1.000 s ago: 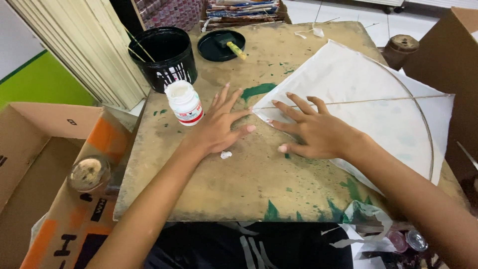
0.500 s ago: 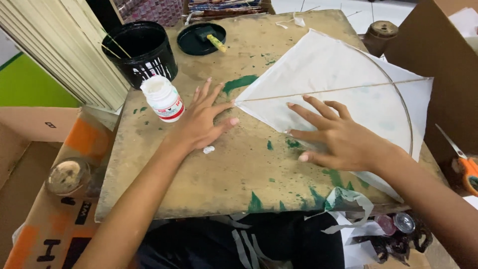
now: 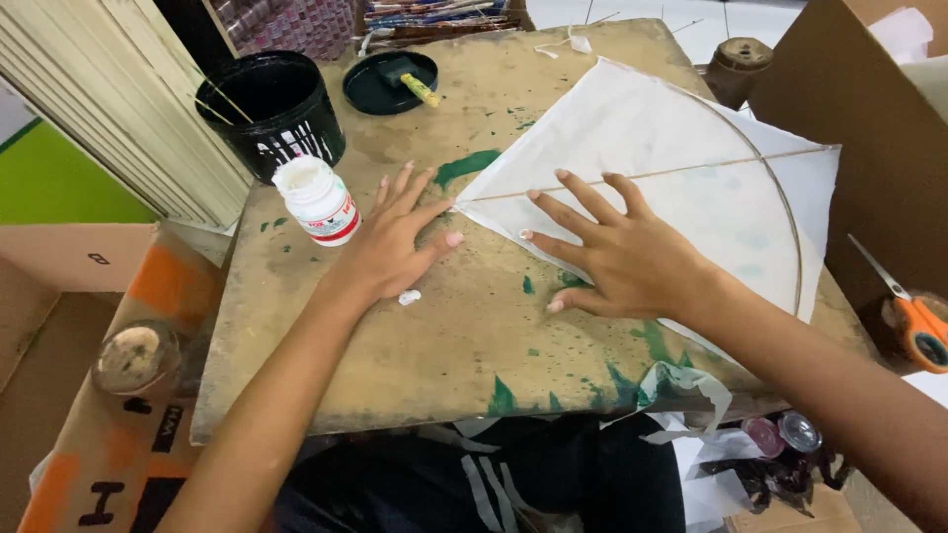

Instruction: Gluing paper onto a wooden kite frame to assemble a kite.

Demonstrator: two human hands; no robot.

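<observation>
**Both hands flat on the kite sheet, paper turned on the bench**

The right hand (image 3: 632, 262) lies palm down on the white kite paper (image 3: 681, 188), fingers spread apart and holding nothing, its fingertips just past the thin stick (image 3: 711, 168) that crosses the sheet. The left hand (image 3: 395, 242) rests flat on the worn bench (image 3: 474, 336), fingers fanned open and empty, the thumb tip touching the paper's pointed corner. A white glue bottle (image 3: 318, 200) stands just beside this hand, and a small white scrap (image 3: 409, 296) lies near its wrist.

Against half a second ago, the right hand has slid further onto the sheet, and the left hand reaches closer to the corner. A second back, the paper lay more to the right, away from the left hand.

A black bucket (image 3: 272, 109) and a black lid (image 3: 390, 81) sit at the far edge. Orange-handled scissors (image 3: 913, 316) lie off to the right.
</observation>
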